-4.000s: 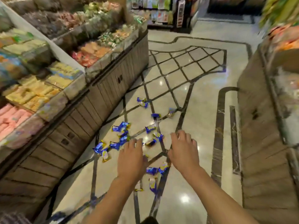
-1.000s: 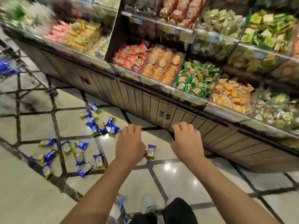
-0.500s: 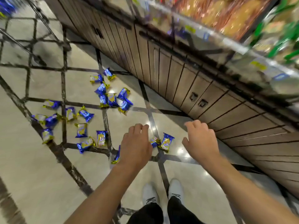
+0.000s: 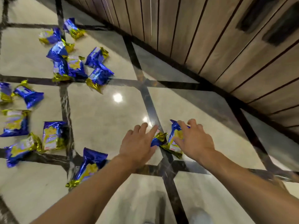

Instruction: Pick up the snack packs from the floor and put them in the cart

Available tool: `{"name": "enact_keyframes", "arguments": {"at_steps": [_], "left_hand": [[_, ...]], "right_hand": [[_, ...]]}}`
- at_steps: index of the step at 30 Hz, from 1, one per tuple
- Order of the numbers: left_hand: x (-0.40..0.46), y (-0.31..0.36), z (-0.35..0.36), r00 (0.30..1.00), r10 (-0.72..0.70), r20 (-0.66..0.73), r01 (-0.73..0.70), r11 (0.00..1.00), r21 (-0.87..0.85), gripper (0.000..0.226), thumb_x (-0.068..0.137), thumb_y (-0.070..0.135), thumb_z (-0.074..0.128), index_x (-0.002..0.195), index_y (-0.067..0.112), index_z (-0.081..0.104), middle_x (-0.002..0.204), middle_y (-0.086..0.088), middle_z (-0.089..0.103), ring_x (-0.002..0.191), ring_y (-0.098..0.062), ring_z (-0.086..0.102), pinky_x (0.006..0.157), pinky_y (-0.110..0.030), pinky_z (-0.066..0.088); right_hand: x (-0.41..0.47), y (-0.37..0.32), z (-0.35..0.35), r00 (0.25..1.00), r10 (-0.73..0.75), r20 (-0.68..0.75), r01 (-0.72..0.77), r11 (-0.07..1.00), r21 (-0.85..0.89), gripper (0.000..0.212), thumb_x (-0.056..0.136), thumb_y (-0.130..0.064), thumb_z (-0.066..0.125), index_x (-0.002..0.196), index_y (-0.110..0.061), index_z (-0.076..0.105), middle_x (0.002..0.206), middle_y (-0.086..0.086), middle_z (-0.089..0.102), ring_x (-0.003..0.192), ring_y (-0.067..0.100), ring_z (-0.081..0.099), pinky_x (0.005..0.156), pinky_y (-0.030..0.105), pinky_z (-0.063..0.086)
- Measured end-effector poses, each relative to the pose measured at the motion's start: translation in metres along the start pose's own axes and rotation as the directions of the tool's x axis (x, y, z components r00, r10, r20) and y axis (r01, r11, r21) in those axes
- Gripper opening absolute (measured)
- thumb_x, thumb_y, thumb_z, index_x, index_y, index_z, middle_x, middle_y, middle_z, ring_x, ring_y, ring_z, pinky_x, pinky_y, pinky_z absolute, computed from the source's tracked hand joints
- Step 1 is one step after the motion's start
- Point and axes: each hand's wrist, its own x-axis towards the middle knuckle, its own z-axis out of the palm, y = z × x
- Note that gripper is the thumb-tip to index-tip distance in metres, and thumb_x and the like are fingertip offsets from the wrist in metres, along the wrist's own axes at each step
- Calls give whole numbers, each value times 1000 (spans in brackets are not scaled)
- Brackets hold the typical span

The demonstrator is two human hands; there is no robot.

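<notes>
A wood-slatted cabinet front (image 4: 218, 46) borders the glossy marble floor (image 4: 105, 113), where blue-and-gold snack packs (image 4: 76, 67) lie scattered to the left, one (image 4: 90, 165) beside the left forearm. The right hand (image 4: 193, 140) rests on a snack pack (image 4: 175, 139), fingers spread over it. The left hand (image 4: 137, 143), fingers straight, touches a smaller pack (image 4: 159, 139) just beside it.

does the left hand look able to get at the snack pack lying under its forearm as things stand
Probably yes. The left hand is open, holds nothing, and reaches past that snack pack, which lies alone on the floor with nothing on it. The hand would only need to draw back toward the body.
</notes>
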Motion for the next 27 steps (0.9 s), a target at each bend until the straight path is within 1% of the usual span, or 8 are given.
{"name": "enact_keyframes", "arguments": {"at_steps": [4,7,11,14,16,19,24,27], "left_hand": [[19,-3,47,999,30,33,-32,999,35,71,97,62,35,152,36,-1,154,-10,25,122,-33,47,97,-43,42],[27,4,65,999,31,38,-32,999,41,70,99,57,34,151,36,-6,153,-10,25,109,-33,54,89,-42,42],[34,14,73,999,-22,38,21,1000,17,65,96,40,47,149,30,10,144,-11,31,103,-33,54,86,-42,44],[38,20,74,995,-96,37,97,995,-33,63,94,39,50,144,30,13,136,-11,35,101,-33,53,85,-42,45],[41,20,77,987,-159,31,161,983,-84,61,95,40,50,143,31,13,133,-10,37,102,-31,53,83,-41,46],[42,16,76,974,-225,1,221,958,-184,58,97,41,52,143,31,18,131,-10,38,103,-27,53,83,-38,49],[34,-9,18,952,-274,-134,230,933,-276,59,95,42,55,143,31,22,130,-8,38,97,-23,55,79,-34,53],[9,-21,-57,914,-353,-200,269,897,-352,61,93,38,60,144,29,28,128,-10,40,98,-28,55,79,-39,52]], "right_hand": [[26,0,42,1000,18,-12,-18,999,32,67,95,-61,40,152,-40,11,143,5,24,119,32,44,76,40,46],[37,-4,57,998,35,53,-38,998,42,72,94,-60,44,153,-41,7,154,6,9,127,36,41,82,40,46],[44,-13,59,995,31,91,-37,997,68,76,86,-44,60,148,-40,16,155,7,3,124,38,40,75,38,44],[46,-18,60,996,5,92,-9,999,48,74,81,-33,67,141,-37,25,155,6,-1,125,37,35,68,35,42],[46,-17,63,998,-19,53,17,999,33,67,83,-30,67,138,-36,29,154,6,2,124,35,37,63,33,43],[47,-9,66,999,-45,-27,47,996,80,64,85,-22,63,138,-36,30,148,5,14,113,31,43,58,29,40],[42,-9,23,981,-76,-180,117,967,227,72,84,-21,67,142,-35,26,144,0,19,111,26,44,60,26,41],[14,-25,-43,962,-87,-260,158,950,268,82,82,-22,71,147,-36,23,145,-3,22,116,23,43,69,30,53]]}}
